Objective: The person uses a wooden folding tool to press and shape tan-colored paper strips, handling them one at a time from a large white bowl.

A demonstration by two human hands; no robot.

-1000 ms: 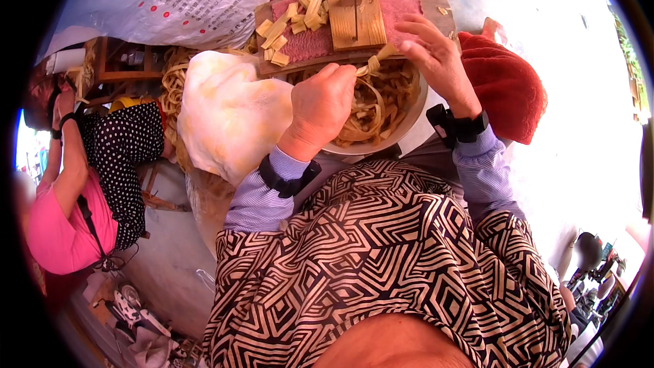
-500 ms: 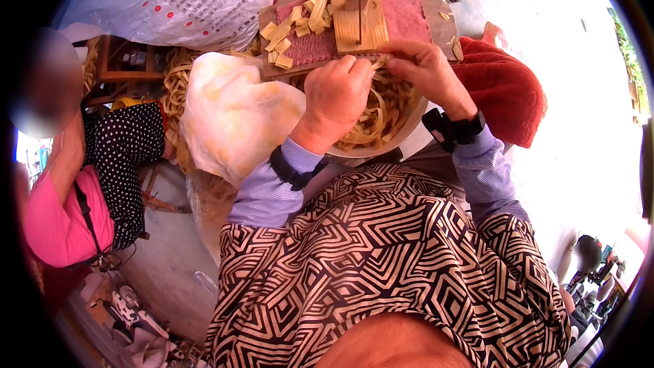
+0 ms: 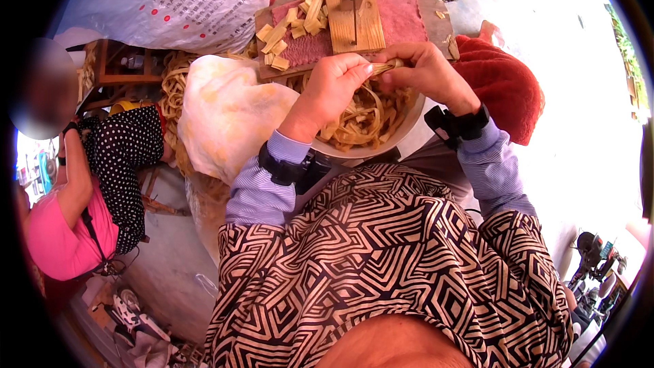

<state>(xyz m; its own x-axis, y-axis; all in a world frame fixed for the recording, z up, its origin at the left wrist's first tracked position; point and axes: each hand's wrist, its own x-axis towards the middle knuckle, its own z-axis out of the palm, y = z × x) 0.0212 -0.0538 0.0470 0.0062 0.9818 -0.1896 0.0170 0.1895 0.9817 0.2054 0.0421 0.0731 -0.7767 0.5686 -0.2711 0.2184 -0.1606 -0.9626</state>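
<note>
My left hand (image 3: 330, 88) and my right hand (image 3: 426, 75) meet above a bowl (image 3: 368, 153) of long tan strips (image 3: 371, 119), both pinching a pale yellow twisted strip (image 3: 387, 66) between them. Just beyond them lies a wooden board (image 3: 439, 27) with a pink mat (image 3: 402, 13), a wooden block (image 3: 357, 24) with a narrow slot or bar along it, and several short pale yellow pieces (image 3: 313, 13). A white, yellow-stained cloth (image 3: 235, 116) is bunched left of the bowl.
A red cloth (image 3: 504, 88) is right of the bowl. A large printed plastic sack (image 3: 170, 3) lies at upper left. A co-worker in pink (image 3: 65, 232) sits at my left near a wooden frame (image 3: 122, 75) and piled strips (image 3: 174, 78). Clutter (image 3: 136, 313) is at lower left.
My right hand has lowered leftward and closed from spread fingers onto the strip. My left hand shifted slightly, staying pinched. The two hands are now closer together.
</note>
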